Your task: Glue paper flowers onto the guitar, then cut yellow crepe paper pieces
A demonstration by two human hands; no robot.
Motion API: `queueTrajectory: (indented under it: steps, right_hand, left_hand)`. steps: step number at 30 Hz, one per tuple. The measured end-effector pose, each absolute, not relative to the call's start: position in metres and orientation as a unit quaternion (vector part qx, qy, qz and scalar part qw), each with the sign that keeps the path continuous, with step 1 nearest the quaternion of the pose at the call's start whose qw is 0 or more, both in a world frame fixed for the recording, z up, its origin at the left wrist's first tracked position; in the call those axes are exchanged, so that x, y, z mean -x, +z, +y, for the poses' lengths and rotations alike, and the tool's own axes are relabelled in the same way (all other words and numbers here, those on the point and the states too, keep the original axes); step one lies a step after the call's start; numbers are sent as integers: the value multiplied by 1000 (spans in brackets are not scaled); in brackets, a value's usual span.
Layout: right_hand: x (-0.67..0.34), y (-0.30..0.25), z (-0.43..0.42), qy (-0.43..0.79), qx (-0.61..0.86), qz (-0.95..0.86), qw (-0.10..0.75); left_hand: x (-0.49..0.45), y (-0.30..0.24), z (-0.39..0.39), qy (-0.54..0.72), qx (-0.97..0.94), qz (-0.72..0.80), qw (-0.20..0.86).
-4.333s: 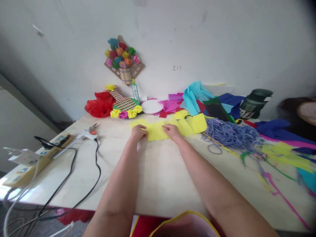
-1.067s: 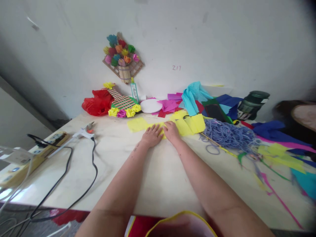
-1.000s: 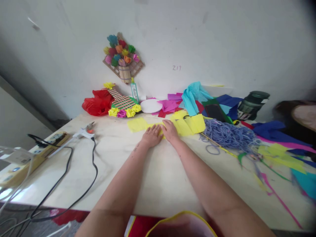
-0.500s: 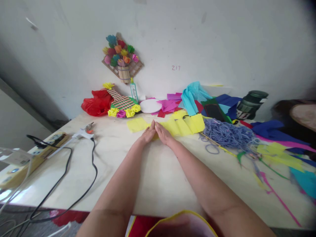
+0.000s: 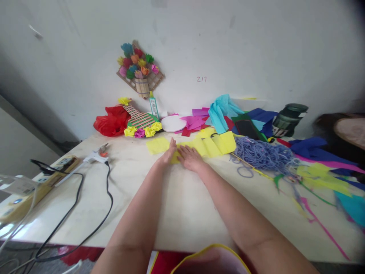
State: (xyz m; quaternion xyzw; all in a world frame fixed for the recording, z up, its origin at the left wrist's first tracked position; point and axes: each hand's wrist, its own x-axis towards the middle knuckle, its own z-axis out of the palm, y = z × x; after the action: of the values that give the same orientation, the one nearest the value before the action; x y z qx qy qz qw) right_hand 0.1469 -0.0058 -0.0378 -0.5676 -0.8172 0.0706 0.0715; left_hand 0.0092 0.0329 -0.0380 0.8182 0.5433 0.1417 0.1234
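A long strip of yellow crepe paper with crosswise creases lies across the middle of the table. My right hand rests palm down on it, fingers stretched and slightly spread. On its left, my left hand stands on its edge against the paper, fingers straight and pointing away from me. A small gap with yellow paper showing separates the two hands. The strip's left end sticks out past my left hand. Neither hand grips anything.
Tangled blue-purple yarn lies right of the strip, near a dark green jar. Behind are coloured papers, a white disc and a flower-trimmed stick craft. Left are a glue gun, its cord and a power strip.
My hands were pressed together at the fingertips over the strip. Now they are apart: the right has turned flat onto the paper, and the left has shifted slightly left.
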Motion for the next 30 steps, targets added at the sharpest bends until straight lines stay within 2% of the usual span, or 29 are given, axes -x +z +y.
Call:
queueTrajectory:
  steps: [3,8,30]
  right_hand:
    - [-151,-36,-4,73,571,-816,59]
    - [-153,-36,-2,70,574,-815,44]
    - [-197,-34,5,85,625,-775,25]
  left_hand:
    - [-12,-39,27,111,-839,514,141]
    - [-18,-36,12,45,-873,482,57]
    - [-25,-40,8,46,-858,510,22]
